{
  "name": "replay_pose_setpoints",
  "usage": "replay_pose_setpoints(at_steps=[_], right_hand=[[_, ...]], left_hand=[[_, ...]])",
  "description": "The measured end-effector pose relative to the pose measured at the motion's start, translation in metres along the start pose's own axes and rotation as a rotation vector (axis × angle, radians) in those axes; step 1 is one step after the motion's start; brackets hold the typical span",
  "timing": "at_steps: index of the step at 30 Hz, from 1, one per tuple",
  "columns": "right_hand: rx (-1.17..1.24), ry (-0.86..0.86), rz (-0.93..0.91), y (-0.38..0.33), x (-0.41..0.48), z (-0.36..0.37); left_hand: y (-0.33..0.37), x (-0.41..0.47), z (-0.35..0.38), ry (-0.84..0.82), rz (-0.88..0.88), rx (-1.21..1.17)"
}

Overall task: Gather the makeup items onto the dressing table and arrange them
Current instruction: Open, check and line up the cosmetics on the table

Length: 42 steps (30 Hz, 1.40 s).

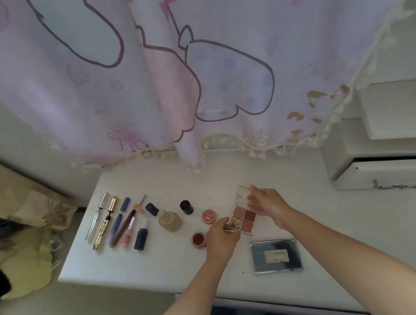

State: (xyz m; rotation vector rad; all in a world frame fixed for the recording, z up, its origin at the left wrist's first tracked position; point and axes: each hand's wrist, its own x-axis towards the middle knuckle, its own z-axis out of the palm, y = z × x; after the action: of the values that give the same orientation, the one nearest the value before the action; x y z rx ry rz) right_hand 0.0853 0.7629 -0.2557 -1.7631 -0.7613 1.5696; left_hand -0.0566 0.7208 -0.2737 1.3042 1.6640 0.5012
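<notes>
A small eyeshadow palette (pixel 246 218) with pink and red pans is open over the white dressing table (pixel 163 259). My left hand (pixel 221 239) pinches its near left corner. My right hand (pixel 267 202) grips its clear lid (pixel 242 194), which is tilted up. To the left lie a red pot (pixel 198 239), a round red-lidded jar (pixel 209 216), a black cap (pixel 186 207), a beige bottle (pixel 170 220) and a row of several pens, brushes and tubes (pixel 119 223).
A dark flat compact case (pixel 276 256) lies near the table's front edge on the right. A cartoon-print curtain (pixel 187 65) hangs over the back of the table. A white drawer unit (pixel 392 155) stands at the right. Cloth and bags (pixel 22 263) lie on the floor at the left.
</notes>
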Motion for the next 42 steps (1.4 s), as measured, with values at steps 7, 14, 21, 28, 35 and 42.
replay_pose_setpoints(at_steps=[7, 14, 21, 28, 35, 42], right_hand=[[-0.189, -0.018, -0.006, 0.001, 0.02, 0.019], [-0.268, -0.027, -0.035, 0.001, 0.032, 0.021], [-0.313, -0.027, -0.066, 0.001, 0.028, 0.02], [-0.553, 0.066, -0.181, 0.005, 0.001, -0.008], [-1.092, -0.197, -0.298, 0.057, -0.052, -0.046], [-1.368, -0.25, -0.448, 0.085, -0.061, -0.05]], left_hand=[[-0.005, 0.009, 0.011, 0.096, -0.039, 0.087], [-0.007, 0.01, 0.014, 0.091, -0.027, 0.153], [-0.011, 0.011, 0.013, 0.072, -0.046, 0.26], [-0.013, 0.004, 0.012, 0.058, -0.039, 0.297], [-0.027, -0.016, 0.009, 0.056, 0.021, 0.275], [-0.034, -0.041, 0.014, 0.105, 0.031, 0.211]])
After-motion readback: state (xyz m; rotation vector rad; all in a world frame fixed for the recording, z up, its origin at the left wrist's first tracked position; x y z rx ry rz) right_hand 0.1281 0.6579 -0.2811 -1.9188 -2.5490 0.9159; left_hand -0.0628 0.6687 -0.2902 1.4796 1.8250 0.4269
